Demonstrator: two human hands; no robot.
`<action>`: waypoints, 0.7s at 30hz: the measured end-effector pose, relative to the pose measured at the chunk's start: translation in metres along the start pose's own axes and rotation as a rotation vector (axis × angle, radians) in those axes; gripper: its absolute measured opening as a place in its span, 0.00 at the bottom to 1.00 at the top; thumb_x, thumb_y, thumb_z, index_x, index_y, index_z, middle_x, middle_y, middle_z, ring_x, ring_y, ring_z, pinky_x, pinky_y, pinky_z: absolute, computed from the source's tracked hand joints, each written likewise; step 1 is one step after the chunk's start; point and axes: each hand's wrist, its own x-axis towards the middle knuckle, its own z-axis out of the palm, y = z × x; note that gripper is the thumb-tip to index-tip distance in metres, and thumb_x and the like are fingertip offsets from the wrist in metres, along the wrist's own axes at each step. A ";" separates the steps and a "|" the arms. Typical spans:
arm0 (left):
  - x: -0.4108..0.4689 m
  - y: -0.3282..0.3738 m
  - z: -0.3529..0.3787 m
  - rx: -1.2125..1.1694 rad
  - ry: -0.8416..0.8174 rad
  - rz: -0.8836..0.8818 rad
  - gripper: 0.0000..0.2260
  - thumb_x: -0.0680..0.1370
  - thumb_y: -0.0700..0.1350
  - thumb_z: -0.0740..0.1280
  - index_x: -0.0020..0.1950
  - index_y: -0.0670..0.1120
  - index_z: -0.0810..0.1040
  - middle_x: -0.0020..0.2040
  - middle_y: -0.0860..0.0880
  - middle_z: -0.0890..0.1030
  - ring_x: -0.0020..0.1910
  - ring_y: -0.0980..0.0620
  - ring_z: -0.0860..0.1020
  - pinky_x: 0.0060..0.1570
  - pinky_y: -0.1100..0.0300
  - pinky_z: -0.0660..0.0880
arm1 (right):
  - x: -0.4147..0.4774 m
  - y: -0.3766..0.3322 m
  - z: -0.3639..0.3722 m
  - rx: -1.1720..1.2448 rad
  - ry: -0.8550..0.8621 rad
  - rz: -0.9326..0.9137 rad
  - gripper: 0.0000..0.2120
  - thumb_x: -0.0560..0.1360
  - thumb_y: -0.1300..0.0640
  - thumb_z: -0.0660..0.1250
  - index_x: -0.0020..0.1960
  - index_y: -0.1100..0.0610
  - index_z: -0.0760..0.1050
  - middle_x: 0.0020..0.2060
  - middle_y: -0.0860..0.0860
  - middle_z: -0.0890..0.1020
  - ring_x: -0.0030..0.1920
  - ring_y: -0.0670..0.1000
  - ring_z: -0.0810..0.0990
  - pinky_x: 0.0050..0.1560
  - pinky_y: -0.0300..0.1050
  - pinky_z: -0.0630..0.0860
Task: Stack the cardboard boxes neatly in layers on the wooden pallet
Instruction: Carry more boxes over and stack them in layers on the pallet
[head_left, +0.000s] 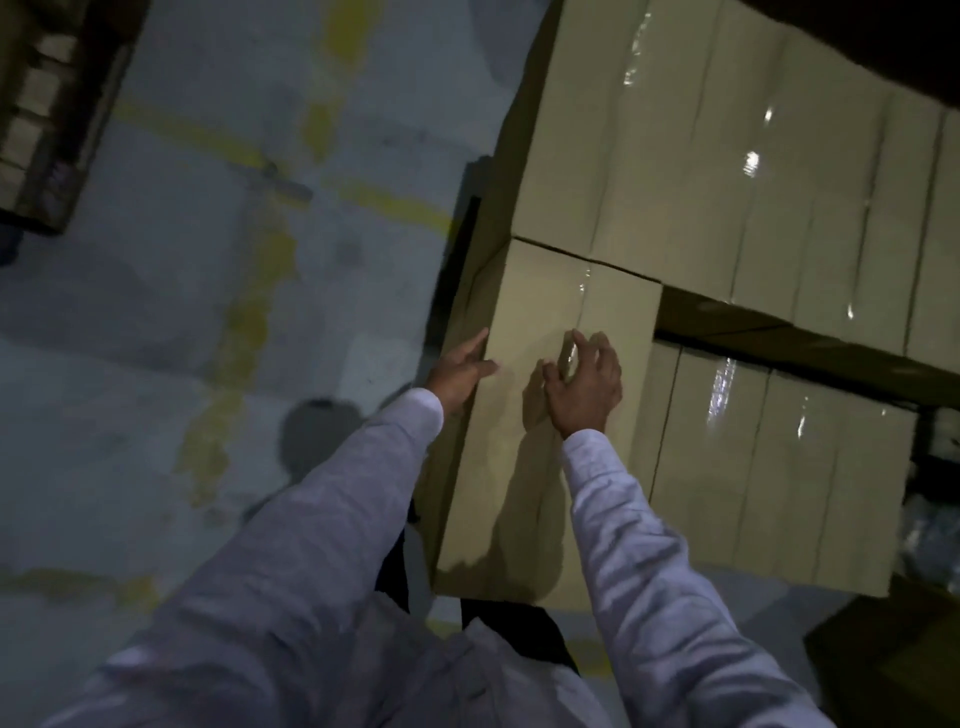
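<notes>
I count two hands in view, the left hand (460, 371) and the right hand (584, 384), each out of a pale sleeve; one near box (519, 467) lies under them. Behind it I make out one higher tier of boxes (727, 171) and one lower tier (769, 467); blur and seams keep me from an exact box count.
</notes>
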 end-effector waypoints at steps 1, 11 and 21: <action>-0.002 0.007 0.002 0.011 -0.001 0.000 0.30 0.84 0.44 0.71 0.84 0.59 0.65 0.79 0.51 0.71 0.75 0.45 0.71 0.62 0.51 0.71 | 0.003 0.009 -0.005 -0.015 0.004 0.060 0.30 0.77 0.43 0.71 0.78 0.47 0.71 0.82 0.58 0.64 0.81 0.63 0.61 0.77 0.68 0.62; 0.013 0.038 0.019 0.179 0.048 0.047 0.39 0.80 0.50 0.76 0.86 0.59 0.59 0.81 0.52 0.69 0.75 0.47 0.73 0.71 0.48 0.72 | 0.027 0.065 -0.033 0.358 -0.107 0.359 0.38 0.73 0.33 0.68 0.81 0.38 0.63 0.81 0.53 0.64 0.77 0.64 0.68 0.75 0.71 0.67; 0.013 0.037 0.023 0.108 0.073 -0.013 0.43 0.74 0.53 0.80 0.85 0.61 0.61 0.82 0.51 0.68 0.72 0.46 0.74 0.73 0.35 0.71 | 0.024 0.070 -0.033 0.389 -0.115 0.368 0.41 0.70 0.26 0.63 0.80 0.38 0.65 0.81 0.51 0.65 0.80 0.62 0.65 0.75 0.72 0.67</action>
